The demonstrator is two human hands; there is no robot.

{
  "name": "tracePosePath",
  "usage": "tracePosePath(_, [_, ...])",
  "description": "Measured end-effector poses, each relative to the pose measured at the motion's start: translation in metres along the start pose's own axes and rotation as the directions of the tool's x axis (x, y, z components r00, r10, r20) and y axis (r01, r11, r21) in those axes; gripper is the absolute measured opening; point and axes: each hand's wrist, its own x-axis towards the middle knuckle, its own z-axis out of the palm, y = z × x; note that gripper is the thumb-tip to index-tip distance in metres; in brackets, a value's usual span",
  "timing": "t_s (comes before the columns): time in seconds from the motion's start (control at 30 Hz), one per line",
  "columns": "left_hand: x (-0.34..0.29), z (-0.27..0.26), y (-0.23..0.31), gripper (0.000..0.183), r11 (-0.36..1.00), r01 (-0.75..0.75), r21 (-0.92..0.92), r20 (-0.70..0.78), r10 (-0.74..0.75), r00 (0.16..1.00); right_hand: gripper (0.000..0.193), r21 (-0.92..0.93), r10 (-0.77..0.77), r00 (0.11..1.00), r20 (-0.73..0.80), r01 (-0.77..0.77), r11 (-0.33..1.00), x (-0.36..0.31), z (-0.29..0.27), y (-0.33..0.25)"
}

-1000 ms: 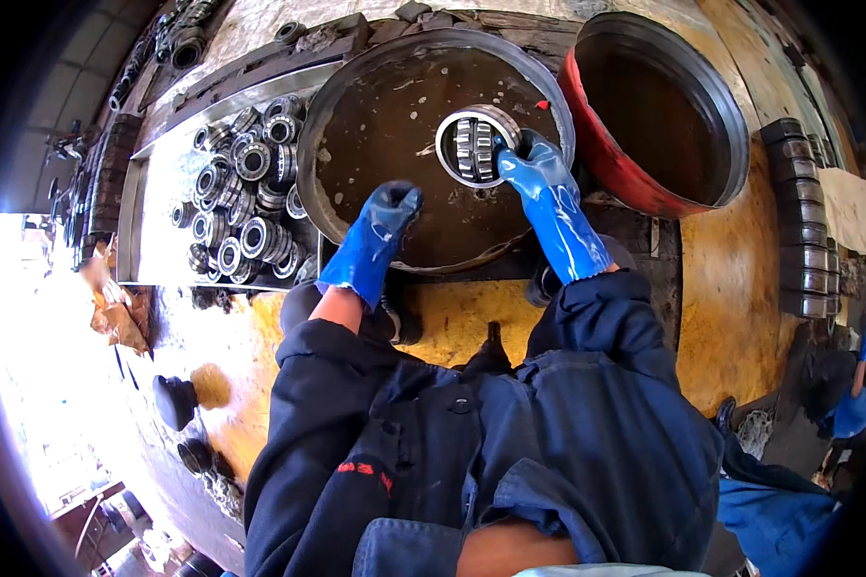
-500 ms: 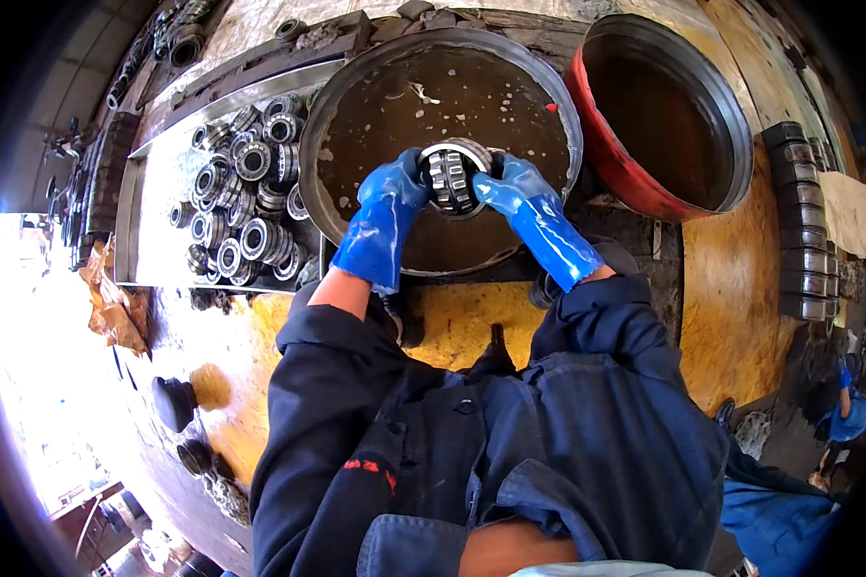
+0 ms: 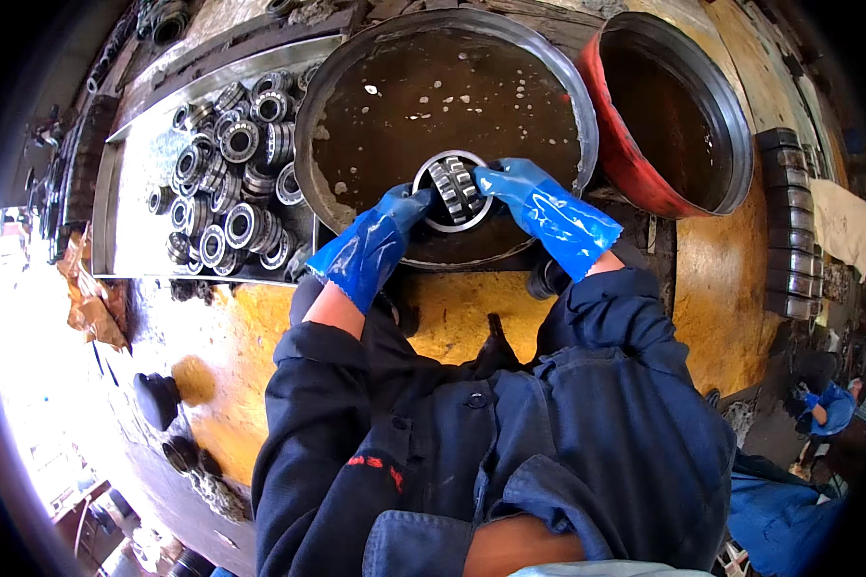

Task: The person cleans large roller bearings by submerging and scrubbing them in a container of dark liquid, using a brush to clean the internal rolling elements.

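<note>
Both my hands wear wet, shiny blue rubber gloves. Between them is a metal roller bearing [image 3: 457, 190], its inner ring of rollers tilted inside the outer ring. My left hand [image 3: 403, 208] grips the bearing's left side. On the upper right side, my right hand [image 3: 507, 181] has its fingers and thumb closed on the rim. The bearing is held over the near part of a wide round basin [image 3: 588, 125] of murky brown liquid, with pale flecks floating on it. Fingers under the bearing are hidden.
Left of the basin, a metal tray [image 3: 207, 279] holds many loose bearings [image 3: 239, 141]. A red drum [image 3: 618, 144] with dark liquid stands at the right. Farther right are stacked dark cylindrical parts [image 3: 789, 226] and a pale cloth [image 3: 845, 219]. Another person [image 3: 830, 409] is at the far right.
The bearing's inner part has turned and now sits tilted in the outer ring. My hands are slightly lower, the left a little farther out. The view has shifted slightly.
</note>
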Motion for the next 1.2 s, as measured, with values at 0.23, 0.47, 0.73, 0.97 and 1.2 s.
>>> tracePosePath(0.23, [-0.012, 0.025, 0.015, 0.027, 0.976, 0.041, -0.215, -0.002, -0.043, 0.999, 0.051, -0.556, -0.086, 0.971, -0.222, -0.054, 0.829, 0.008, 0.008, -0.026])
tracePosePath(0.47, [-0.002, 0.027, 0.013, 0.028, 0.977, 0.069, -0.201, -0.015, -0.073, 0.997, 0.056, -0.719, -0.242, 0.913, -0.329, -0.076, 0.691, -0.001, 0.025, -0.049])
tracePosePath(0.73, [-0.005, 0.026, 0.004, 0.026, 0.862, 0.013, -0.507, -0.125, -0.088, 0.988, 0.047, -0.441, -0.044, 0.853, -0.521, -0.224, 0.869, 0.027, -0.023, -0.014])
tracePosePath(0.97, [-0.064, 0.006, 0.016, 0.031, 0.408, -0.491, 0.769, 0.146, 0.637, 0.757, 0.037, -0.021, 0.106, 0.937, -0.332, -0.120, 0.993, 0.033, -0.122, 0.018])
tracePosePath(1.2, [-0.047, 0.014, 0.013, 0.031, 0.934, -0.328, -0.140, -0.093, 0.317, 0.944, 0.050, -0.659, -0.064, 0.885, -0.461, -0.293, 0.693, 0.098, -0.170, 0.021])
